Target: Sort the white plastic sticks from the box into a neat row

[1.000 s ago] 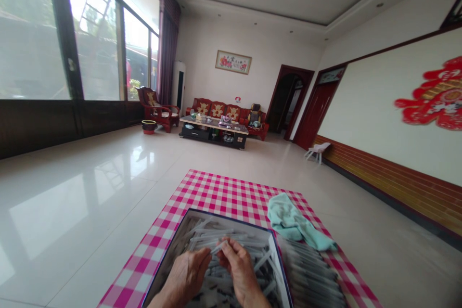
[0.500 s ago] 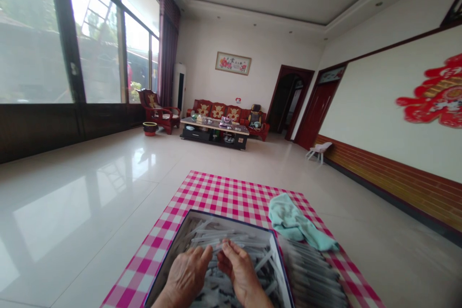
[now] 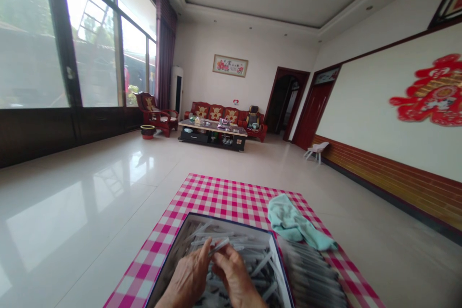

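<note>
My left hand [image 3: 189, 272] and my right hand [image 3: 234, 269] meet above a shallow dark-rimmed box [image 3: 274, 260]. Between their fingertips is a slim translucent plastic piece [image 3: 221, 245], slanting up to the right. Both hands are closed on it, the left at its lower end and the right along its middle. Many similar slim translucent pieces [image 3: 265, 263] lie loosely in the box beneath; my hands hide part of them. Beside the box on the right, a stack of dark, slim sticks [image 3: 314, 274] lies in a row, too blurred to name exactly.
A pink-and-white checked cloth [image 3: 224, 197] covers the surface under the box. A crumpled mint-green towel [image 3: 292, 221] lies beyond the stack. Farther off are a coffee table [image 3: 212, 134], a red wooden sofa [image 3: 202, 109] and a small chair [image 3: 317, 150] on the tiled floor.
The translucent piece now shows clearly between my fingertips, tilted upward. My left fingers have moved in closer to my right hand. The view has shifted slightly.
</note>
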Available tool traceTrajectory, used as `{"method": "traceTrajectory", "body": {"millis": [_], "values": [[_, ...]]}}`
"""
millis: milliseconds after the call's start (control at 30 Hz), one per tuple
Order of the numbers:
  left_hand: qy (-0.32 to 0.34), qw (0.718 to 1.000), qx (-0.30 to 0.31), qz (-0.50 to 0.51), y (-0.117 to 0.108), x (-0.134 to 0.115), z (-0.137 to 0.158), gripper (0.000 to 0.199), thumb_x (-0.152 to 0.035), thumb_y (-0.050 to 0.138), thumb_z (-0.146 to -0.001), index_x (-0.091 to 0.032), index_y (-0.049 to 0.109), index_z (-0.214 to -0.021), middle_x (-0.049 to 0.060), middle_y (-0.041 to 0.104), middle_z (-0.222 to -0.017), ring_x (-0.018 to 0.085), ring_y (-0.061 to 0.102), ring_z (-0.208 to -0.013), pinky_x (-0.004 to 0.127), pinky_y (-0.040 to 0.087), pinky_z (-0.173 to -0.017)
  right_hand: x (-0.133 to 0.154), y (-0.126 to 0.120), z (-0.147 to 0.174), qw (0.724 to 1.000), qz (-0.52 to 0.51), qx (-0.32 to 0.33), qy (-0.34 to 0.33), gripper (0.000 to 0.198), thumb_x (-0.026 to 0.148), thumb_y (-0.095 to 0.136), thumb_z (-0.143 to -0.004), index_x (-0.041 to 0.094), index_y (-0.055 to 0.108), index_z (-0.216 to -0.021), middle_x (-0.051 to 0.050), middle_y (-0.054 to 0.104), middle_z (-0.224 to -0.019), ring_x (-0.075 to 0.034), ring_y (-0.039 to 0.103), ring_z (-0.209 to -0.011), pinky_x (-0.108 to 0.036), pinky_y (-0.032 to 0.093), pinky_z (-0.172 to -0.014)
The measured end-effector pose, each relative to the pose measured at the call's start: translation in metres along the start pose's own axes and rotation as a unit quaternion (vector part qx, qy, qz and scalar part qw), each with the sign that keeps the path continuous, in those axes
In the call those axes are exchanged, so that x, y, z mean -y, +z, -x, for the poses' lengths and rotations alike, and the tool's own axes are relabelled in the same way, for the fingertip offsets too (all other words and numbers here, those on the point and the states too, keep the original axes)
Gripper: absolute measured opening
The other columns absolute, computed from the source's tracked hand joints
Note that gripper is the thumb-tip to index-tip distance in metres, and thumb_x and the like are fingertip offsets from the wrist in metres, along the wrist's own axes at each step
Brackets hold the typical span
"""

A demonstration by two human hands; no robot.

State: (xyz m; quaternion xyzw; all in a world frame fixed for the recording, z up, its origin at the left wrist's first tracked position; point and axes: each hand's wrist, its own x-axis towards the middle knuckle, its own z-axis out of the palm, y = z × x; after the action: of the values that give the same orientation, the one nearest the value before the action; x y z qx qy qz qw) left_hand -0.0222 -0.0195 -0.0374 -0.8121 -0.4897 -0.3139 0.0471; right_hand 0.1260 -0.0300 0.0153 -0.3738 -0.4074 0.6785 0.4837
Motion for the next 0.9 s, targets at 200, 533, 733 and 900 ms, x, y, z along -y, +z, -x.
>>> {"method": "traceTrajectory", "body": {"millis": [200, 533, 733, 900], "values": [[0.027, 0.996, -0.034, 0.082, -0.017, -0.007, -0.002, 0.059, -0.023, 0.037, -0.093, -0.020, 0.010, -0.146, 0.013, 0.066, -0.115, 0.019, 0.066, -0.098, 0.029, 0.055, -0.081, 0.016, -0.002, -0.004, 0.999, 0.000, -0.032, -0.038, 0.031, 0.039, 0.074, -0.068, 0.020, 0.069, -0.092, -0.003, 0.070, -0.089, -0.020, 0.062, -0.081, -0.028, 0.047, -0.071], [0.036, 0.994, -0.087, 0.056, -0.016, -0.005, -0.003, 0.047, -0.035, 0.038, -0.094, -0.021, 0.031, -0.139, 0.005, 0.069, -0.088, 0.016, 0.069, -0.076, 0.022, 0.055, -0.065, 0.135, -0.105, 0.049, 0.920, 0.299, -0.156, -0.201, 0.040, 0.041, 0.065, -0.077, 0.020, 0.065, -0.110, -0.005, 0.070, -0.084, -0.022, 0.063, -0.078, -0.035, 0.050, -0.076], [0.025, 0.996, -0.070, 0.049, -0.012, -0.003, -0.002, 0.038, -0.033, 0.036, -0.094, -0.023, 0.041, -0.130, 0.005, 0.070, -0.091, 0.016, 0.070, -0.078, 0.022, 0.055, -0.065, 0.099, -0.195, 0.113, 0.762, 0.594, -0.154, -0.207, 0.018, 0.029, 0.057, -0.078, 0.023, 0.070, -0.090, -0.008, 0.070, -0.088, -0.024, 0.066, -0.082, -0.032, 0.053, -0.074], [0.022, 0.996, -0.059, 0.057, -0.013, -0.003, -0.001, 0.032, -0.031, 0.036, -0.093, -0.024, 0.048, -0.123, 0.004, 0.070, -0.088, 0.015, 0.069, -0.074, 0.021, 0.054, -0.062, 0.060, -0.225, 0.137, 0.674, 0.699, -0.130, -0.202, 0.025, 0.021, 0.048, -0.085, 0.028, 0.069, -0.096, -0.009, 0.068, -0.091, -0.022, 0.067, -0.082, -0.030, 0.053, -0.070]]}}
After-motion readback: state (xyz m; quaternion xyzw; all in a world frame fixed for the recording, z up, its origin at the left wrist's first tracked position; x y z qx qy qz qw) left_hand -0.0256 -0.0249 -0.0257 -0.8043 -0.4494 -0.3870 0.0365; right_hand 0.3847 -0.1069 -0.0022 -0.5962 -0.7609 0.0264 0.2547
